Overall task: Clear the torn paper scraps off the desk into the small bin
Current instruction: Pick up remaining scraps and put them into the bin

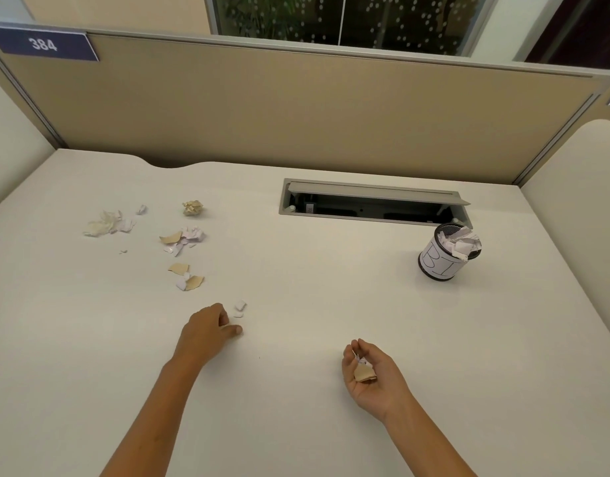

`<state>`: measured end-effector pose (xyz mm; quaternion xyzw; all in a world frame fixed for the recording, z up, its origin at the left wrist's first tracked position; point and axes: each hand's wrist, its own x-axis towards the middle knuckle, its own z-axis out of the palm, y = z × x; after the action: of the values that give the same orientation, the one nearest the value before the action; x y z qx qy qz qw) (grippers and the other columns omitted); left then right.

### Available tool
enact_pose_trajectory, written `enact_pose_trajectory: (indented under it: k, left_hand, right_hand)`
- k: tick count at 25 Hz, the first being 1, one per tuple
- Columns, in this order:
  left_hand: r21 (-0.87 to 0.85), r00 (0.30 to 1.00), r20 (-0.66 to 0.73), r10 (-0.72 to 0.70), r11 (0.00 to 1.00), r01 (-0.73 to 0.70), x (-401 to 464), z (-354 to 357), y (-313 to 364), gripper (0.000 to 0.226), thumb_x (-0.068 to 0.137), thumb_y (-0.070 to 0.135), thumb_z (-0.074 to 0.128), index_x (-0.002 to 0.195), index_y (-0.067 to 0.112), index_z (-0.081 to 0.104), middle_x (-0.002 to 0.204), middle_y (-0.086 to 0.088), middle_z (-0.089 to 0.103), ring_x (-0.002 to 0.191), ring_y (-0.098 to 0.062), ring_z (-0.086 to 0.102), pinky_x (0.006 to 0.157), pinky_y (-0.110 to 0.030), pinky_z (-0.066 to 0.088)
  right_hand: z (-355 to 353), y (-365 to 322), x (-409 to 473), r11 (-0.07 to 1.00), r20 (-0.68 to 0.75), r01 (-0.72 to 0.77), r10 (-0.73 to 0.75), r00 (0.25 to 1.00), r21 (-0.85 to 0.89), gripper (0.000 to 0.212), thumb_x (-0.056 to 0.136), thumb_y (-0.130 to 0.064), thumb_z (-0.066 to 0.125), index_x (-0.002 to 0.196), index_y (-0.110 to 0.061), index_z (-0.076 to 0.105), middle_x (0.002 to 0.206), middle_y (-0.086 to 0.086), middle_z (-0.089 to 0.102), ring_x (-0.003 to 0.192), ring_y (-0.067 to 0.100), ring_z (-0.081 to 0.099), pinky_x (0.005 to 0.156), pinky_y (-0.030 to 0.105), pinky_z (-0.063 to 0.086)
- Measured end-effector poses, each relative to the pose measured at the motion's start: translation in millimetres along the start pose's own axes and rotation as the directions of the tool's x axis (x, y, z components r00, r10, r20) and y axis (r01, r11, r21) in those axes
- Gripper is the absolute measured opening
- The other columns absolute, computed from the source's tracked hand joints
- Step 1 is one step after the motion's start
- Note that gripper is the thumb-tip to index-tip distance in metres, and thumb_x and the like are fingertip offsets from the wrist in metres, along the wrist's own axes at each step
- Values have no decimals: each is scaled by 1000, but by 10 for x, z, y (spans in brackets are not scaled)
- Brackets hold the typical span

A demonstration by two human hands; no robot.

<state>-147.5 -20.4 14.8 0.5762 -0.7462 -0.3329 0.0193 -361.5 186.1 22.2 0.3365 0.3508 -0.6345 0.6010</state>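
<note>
Down at the bottom centre, our left hand (207, 330) sits knuckles-up with fingers curled on the desk (314, 304); whether they pinch a bit of paper we can't tell. Our right hand (367, 375), palm up and cupped, holds a tan piece (364, 373) plus white bits. Torn, crinkly scraps (183, 239) lie centre left; two small white bits (240, 308) sit just beside the left fingertips. Far right: small bin (446, 253), round, paper-wrapped, stuffed with crumpled paper.

Left hand (207, 330) knuckles-up on the cream desk (314, 304), fingers curled beside small white torn scraps (240, 308). Right hand (367, 373) palm-up, cupping tan and white paper pieces (364, 371). Small paper-wrapped mesh bin (446, 253) far right, stuffed with crumpled paper.
</note>
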Motion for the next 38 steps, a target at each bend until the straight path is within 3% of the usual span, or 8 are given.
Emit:
enact_pose_trajectory:
  k: [6,12,17,21,26,29,31,38]
  left_hand:
    - [-19,974,69,214,977,-213,207,-57,129,41,76,13,73,113,22,57,89,0,55,81,-16,52,66,-24,36]
    - [118,949,1,315,942,-313,311,38,96,3,80,9,68,83,8,66,78,2,49,75,-18,54,55,-20,31]
    - [216,917,-106,384,909,-356,199,159,65,7,85,-2,59,79,2,62,82,-2,51,67,-15,49,54,-21,29]
    - [242,912,-140,385,907,-346,120,220,47,9,84,-5,57,79,2,61,84,-8,59,70,-21,56,58,-28,40]
    - [244,924,-163,347,921,-303,70,275,96,12,84,-6,52,77,3,56,76,-11,58,65,-24,51,55,-35,41]
    - [235,930,-175,323,931,-279,45,307,117,14,81,-8,50,79,6,53,77,-8,57,66,-23,50,56,-32,40]
    - [210,935,-175,310,939,-272,45,318,127,17,81,-9,49,80,8,52,78,-5,58,70,-22,52,58,-31,40]
    - [-294,986,-167,25,953,-74,-1,302,201,17,88,4,57,73,12,53,73,-1,60,68,-16,56,54,-19,41]
  right_hand:
    - [11,48,20,999,-12,-7,6,1000,-37,10,74,-9,68,69,-1,68,68,11,66,55,19,64,44,22,53]
    - [-19,70,0,999,6,-3,4,1000,-37,8,72,-9,68,69,-1,68,71,10,65,54,19,63,43,22,53]
    - [206,-263,-118,998,34,51,-50,998,-29,20,87,-12,57,70,-4,61,64,7,62,48,17,61,42,18,52]
    - [671,-1046,-349,955,110,268,-255,961,-125,23,91,-16,52,70,-10,58,60,0,59,42,10,55,37,12,43]
    - [1127,-2041,-560,571,117,722,-747,655,-391,22,90,-19,56,70,-12,60,58,-1,58,49,8,54,47,17,45]
    - [1197,-2388,-492,223,183,714,-877,444,-664,26,88,-18,51,65,-13,62,69,3,62,65,13,56,65,24,46]
    - [1167,-2506,-427,83,259,632,-865,430,-770,33,89,-24,46,64,-16,66,73,2,67,74,14,61,75,25,45]
    - [1055,-2304,-511,13,234,761,-948,216,-648,32,88,-29,47,67,-22,70,75,-3,72,77,11,66,80,25,50]
